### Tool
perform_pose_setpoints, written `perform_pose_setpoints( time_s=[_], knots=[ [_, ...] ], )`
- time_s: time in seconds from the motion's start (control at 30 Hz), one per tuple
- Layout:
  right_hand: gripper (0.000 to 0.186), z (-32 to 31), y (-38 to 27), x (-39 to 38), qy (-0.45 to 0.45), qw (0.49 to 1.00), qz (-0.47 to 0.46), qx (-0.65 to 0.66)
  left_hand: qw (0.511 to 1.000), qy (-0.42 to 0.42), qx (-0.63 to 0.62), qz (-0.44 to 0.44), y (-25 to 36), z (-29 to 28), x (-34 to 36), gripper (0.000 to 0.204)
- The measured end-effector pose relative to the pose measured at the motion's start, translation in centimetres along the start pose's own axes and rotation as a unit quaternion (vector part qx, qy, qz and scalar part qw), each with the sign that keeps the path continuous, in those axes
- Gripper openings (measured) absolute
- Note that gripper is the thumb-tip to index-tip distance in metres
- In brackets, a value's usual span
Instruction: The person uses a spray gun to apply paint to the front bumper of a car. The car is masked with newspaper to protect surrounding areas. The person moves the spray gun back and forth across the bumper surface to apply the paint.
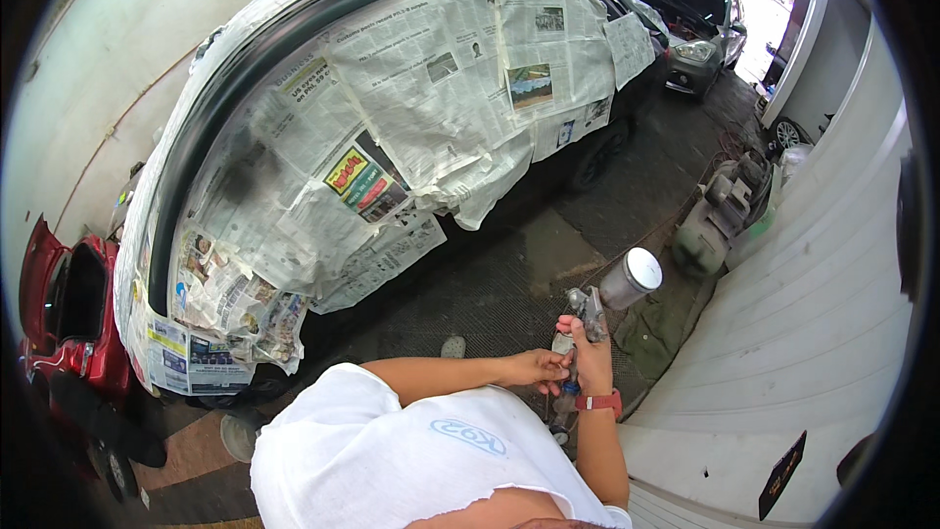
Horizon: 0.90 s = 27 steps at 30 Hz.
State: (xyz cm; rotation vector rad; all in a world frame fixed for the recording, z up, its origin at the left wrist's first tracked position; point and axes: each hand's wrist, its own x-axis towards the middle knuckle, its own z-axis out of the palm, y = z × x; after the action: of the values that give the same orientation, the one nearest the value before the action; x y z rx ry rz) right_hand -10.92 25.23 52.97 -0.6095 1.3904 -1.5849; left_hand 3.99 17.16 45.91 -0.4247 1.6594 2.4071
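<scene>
Spray gun (592, 312), metal-looking, held in front of the person, right of centre; pale-lidded cup (630, 279) seems joined to it on the far side. Likely stiff and fairly dense, probably top-heavy if the cup is filled (contents hidden), so liable to tip; cup wall looks smooth, could be slippery, and front nozzle parts likely the bit to spare from knocks. Best hold: handle, fingers wrapped below the body, cup kept level. Right grip (593, 358) is closed round that handle, red wristband (599, 402) just below. Left grip (537, 368) is narrow, fingertips at the lower handle near a blue fitting (569, 387); pinching or only touching, cannot tell. Beyond the cup, to the right, a grimy compressor (720, 211) stands on the floor, near a white panelled wall (783, 333). To the left, a car (168, 206) with its side masked in newspaper sheets (431, 88); farther off, a grey car (697, 54) with raised hood and, far left, a red car (96, 358)
</scene>
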Motion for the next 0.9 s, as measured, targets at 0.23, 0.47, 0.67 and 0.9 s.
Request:
perform_pose_setpoints(
  time_s=[0.23, 0.47, 0.67, 0.9],
  knots=[
    [0.076, 0.5, 0.4, -0.7, 0.077, 0.992, -0.095, -0.017, 0.999, -0.034, 0.013, 0.008, -0.7, 0.2, 1.2, 0.026],
    [0.076, -1.8, 1.7, 0.3, 0.139, 0.989, -0.003, -0.041, 0.995, -0.033, 0.088, -0.032, -1.7, -0.3, 0.9, 0.047],
    [0.076, -6.3, 4.5, 1.6, 0.252, 0.967, 0.037, -0.003, 0.866, -0.116, 0.448, -0.188, -6.0, -8.9, -6.8, 0.081],
    [0.074, -7.5, 0.7, 2.3, 0.274, 0.962, 0.008, -0.011, 0.794, -0.016, 0.487, -0.363, -9.7, -13.6, -15.3, 0.096]
  ],
)
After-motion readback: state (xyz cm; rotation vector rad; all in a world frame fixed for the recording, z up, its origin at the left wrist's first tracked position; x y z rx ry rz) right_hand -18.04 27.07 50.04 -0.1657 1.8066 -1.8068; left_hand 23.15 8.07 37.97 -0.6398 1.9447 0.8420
